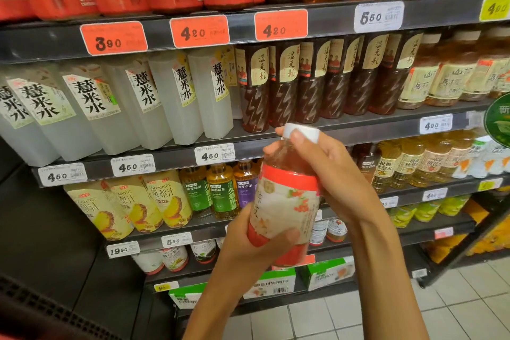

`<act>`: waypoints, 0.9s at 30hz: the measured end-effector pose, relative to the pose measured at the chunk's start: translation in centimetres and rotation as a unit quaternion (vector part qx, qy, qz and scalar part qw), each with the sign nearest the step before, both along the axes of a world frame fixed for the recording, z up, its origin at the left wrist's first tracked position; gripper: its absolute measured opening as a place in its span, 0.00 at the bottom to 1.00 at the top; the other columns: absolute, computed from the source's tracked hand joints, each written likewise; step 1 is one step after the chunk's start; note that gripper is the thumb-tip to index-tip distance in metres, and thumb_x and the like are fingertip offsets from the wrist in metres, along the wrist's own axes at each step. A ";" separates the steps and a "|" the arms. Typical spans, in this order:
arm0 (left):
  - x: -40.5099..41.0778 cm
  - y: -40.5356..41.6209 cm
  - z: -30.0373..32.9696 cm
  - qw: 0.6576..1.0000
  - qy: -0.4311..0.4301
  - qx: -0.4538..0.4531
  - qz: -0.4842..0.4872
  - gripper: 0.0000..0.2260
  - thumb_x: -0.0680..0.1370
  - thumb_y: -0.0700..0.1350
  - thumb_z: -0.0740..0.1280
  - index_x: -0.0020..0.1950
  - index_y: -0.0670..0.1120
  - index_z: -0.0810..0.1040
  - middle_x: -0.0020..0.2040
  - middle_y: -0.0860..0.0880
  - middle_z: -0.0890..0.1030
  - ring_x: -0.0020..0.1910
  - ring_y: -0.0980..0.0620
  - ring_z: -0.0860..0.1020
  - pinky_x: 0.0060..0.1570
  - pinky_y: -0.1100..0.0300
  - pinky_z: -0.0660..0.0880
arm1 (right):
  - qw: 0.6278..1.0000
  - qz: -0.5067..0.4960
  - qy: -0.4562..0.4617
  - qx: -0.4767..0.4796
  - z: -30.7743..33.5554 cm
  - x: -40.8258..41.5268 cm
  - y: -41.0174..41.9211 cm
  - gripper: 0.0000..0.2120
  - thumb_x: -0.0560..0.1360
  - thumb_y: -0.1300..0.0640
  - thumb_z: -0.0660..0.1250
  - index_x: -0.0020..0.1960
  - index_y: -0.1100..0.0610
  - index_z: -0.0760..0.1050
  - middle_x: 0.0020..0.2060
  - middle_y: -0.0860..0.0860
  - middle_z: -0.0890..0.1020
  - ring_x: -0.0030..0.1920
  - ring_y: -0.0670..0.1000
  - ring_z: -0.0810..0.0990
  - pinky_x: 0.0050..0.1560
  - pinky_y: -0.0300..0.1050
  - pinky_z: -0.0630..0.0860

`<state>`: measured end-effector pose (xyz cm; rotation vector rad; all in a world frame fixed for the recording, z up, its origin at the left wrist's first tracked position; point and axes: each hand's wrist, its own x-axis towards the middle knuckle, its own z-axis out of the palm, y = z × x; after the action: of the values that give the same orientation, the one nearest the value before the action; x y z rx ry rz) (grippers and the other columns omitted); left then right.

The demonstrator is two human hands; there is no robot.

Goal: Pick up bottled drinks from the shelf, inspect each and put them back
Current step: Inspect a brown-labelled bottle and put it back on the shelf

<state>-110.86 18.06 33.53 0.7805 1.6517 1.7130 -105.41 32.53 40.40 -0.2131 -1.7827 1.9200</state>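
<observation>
The left hand [248, 240] grips the base of the red-banded plastic tea bottle [284, 210]. The right hand [325, 174] holds its shoulder. It looks full, heavy and smooth, so the labelled middle is probably safest.

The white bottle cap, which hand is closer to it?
Right. The right hand wraps the bottle's neck with its thumb touching the white cap. The left hand holds the bottle low down near its base, away from the cap.
</observation>
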 end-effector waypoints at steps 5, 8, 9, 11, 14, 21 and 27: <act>0.1 0.4 -0.3 0.991 0.114 -0.020 0.060 0.33 0.54 0.63 0.76 0.56 0.59 0.71 0.48 0.68 0.79 0.47 0.66 0.80 0.37 0.71 0.77 | 0.998 -0.048 -0.031 0.040 0.1 -0.2 -0.4 0.13 0.71 0.58 0.74 0.53 0.61 0.77 0.45 0.54 0.85 0.44 0.48 0.84 0.42 0.41 0.78; -1.1 -0.1 -0.4 0.997 0.057 0.005 -0.054 0.41 0.54 0.66 0.79 0.63 0.56 0.70 0.57 0.59 0.81 0.57 0.57 0.80 0.51 0.59 0.79 | 0.998 -0.014 -0.023 0.061 0.6 0.0 0.0 0.14 0.64 0.55 0.74 0.47 0.59 0.78 0.45 0.59 0.84 0.45 0.53 0.83 0.47 0.48 0.80; -1.4 -0.4 -0.3 0.996 0.040 0.004 -0.077 0.43 0.53 0.67 0.79 0.64 0.55 0.70 0.58 0.57 0.82 0.59 0.54 0.80 0.54 0.56 0.79 | 0.998 0.025 -0.009 0.050 0.8 0.1 0.2 0.13 0.63 0.55 0.73 0.45 0.58 0.78 0.44 0.59 0.84 0.46 0.54 0.83 0.49 0.49 0.79; -1.3 -0.7 -0.3 0.994 0.013 -0.009 -0.108 0.45 0.48 0.68 0.79 0.61 0.54 0.70 0.54 0.60 0.83 0.55 0.58 0.81 0.49 0.61 0.79 | 0.993 0.115 0.029 0.010 1.3 0.2 0.1 0.09 0.64 0.60 0.71 0.44 0.58 0.76 0.42 0.57 0.84 0.47 0.58 0.82 0.50 0.50 0.80; -0.4 -0.7 0.0 0.996 -0.010 0.002 -0.085 0.46 0.43 0.69 0.78 0.56 0.54 0.73 0.48 0.61 0.84 0.50 0.60 0.82 0.44 0.65 0.79 | 0.985 0.160 0.056 -0.009 1.6 -0.1 -0.1 0.08 0.67 0.66 0.65 0.46 0.61 0.74 0.41 0.56 0.83 0.47 0.58 0.81 0.51 0.49 0.78; 0.8 0.5 0.8 0.989 0.103 0.046 0.093 0.32 0.55 0.57 0.76 0.57 0.57 0.72 0.48 0.63 0.82 0.47 0.63 0.81 0.36 0.69 0.78 | 1.000 0.009 -0.019 0.008 1.3 -0.3 -0.1 0.19 0.67 0.50 0.73 0.53 0.57 0.76 0.49 0.56 0.85 0.48 0.51 0.84 0.47 0.44 0.80; 0.0 -0.8 0.5 0.999 0.016 0.016 -0.047 0.40 0.50 0.63 0.81 0.59 0.55 0.73 0.51 0.58 0.84 0.52 0.57 0.82 0.44 0.66 0.79 | 0.992 0.117 0.044 -0.026 1.4 0.1 0.0 0.07 0.70 0.61 0.69 0.48 0.60 0.76 0.41 0.55 0.85 0.46 0.55 0.83 0.49 0.47 0.79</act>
<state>-110.86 17.22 34.02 0.8901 1.5875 1.6728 -105.35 32.53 41.83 0.0647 -1.7659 2.1033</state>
